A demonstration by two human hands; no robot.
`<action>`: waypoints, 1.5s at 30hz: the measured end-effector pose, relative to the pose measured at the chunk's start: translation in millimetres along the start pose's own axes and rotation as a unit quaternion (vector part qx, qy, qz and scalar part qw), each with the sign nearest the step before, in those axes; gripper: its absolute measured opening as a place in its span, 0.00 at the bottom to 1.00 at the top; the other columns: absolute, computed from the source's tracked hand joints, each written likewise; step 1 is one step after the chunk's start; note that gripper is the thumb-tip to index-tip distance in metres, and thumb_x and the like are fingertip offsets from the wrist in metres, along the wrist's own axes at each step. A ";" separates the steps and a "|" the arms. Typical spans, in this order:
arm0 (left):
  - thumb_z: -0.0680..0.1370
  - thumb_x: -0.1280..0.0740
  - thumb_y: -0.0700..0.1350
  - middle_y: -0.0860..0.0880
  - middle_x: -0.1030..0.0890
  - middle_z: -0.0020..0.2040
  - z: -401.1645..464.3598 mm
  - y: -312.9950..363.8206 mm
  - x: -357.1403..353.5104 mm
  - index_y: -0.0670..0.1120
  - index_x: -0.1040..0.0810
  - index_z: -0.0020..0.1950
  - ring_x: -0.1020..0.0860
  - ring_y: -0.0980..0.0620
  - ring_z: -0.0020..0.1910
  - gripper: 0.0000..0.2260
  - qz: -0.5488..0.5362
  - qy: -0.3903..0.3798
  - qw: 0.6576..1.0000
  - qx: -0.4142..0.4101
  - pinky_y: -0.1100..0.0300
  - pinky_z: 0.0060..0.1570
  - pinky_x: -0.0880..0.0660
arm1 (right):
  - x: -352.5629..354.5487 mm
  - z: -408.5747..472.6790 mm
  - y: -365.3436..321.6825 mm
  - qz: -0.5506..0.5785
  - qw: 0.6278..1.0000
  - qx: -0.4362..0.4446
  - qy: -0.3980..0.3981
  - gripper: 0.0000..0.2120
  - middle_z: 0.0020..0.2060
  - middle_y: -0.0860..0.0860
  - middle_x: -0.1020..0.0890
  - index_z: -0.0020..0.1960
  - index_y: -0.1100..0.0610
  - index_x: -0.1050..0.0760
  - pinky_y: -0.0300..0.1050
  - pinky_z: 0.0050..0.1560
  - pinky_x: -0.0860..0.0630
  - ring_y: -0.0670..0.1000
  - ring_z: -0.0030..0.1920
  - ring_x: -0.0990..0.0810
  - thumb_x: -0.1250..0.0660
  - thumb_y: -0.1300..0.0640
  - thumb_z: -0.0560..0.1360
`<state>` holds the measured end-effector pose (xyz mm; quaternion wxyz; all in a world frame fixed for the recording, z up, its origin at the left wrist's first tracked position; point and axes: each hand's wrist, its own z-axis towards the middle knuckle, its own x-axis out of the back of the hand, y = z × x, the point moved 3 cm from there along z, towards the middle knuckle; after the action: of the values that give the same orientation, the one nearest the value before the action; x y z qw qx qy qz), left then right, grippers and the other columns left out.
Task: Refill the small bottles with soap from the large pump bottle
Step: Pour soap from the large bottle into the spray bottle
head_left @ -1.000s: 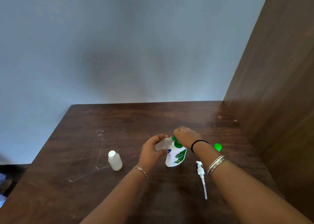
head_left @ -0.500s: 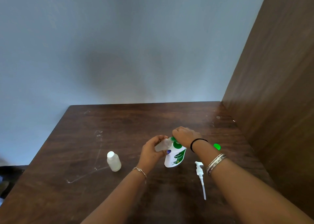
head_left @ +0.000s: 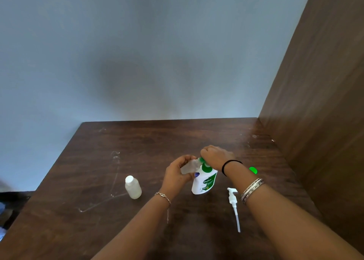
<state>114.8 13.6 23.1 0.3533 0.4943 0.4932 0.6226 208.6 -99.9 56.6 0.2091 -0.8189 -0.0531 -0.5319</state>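
My left grip [head_left: 177, 174] is curled round a small clear bottle [head_left: 189, 166], tilted so its mouth meets the neck of the large soap bottle [head_left: 204, 181], which my right grip [head_left: 213, 155] clasps at the top and leans toward it. I judge this first fill is under way; how much soap is in I cannot tell. The pump [head_left: 233, 204] lies off on the counter [head_left: 98, 161], just right of my grips, a green cap [head_left: 253, 170] beyond my right wrist. Left of my left grip stands a second small bottle [head_left: 133, 187], capped and untouched, so that one is left to do.
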 end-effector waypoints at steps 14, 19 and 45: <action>0.67 0.28 0.33 0.52 0.20 0.48 -0.9 3.9 0.5 0.48 0.24 0.51 0.23 0.60 0.46 0.17 -0.005 0.001 1.000 -0.007 0.77 0.42 0.29 | 0.1 -3.5 -0.3 0.028 0.999 -0.017 0.011 0.12 0.57 0.54 0.24 0.46 0.49 0.30 0.58 0.62 0.35 0.55 0.55 0.26 0.52 0.52 0.75; 0.67 0.28 0.34 0.52 0.20 0.49 -3.5 -5.3 -1.8 0.50 0.25 0.51 0.23 0.54 0.50 0.17 -0.003 -0.002 1.000 0.005 0.73 0.45 0.26 | -3.5 -5.9 -0.2 0.023 0.999 -0.021 0.004 0.13 0.56 0.53 0.24 0.47 0.50 0.29 0.55 0.60 0.33 0.55 0.54 0.26 0.52 0.52 0.75; 0.67 0.27 0.34 0.53 0.20 0.48 0.2 -3.5 -3.6 0.51 0.25 0.50 0.22 0.57 0.49 0.17 -0.043 -0.008 0.999 0.005 0.72 0.44 0.25 | 0.1 -0.3 -0.2 0.011 1.000 -0.010 0.003 0.11 0.56 0.53 0.24 0.45 0.51 0.32 0.61 0.61 0.35 0.55 0.55 0.26 0.53 0.53 0.74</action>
<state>115.7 11.3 18.7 0.3810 0.4793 0.5142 0.6006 208.3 -99.8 56.9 0.2068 -0.8202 -0.0377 -0.5321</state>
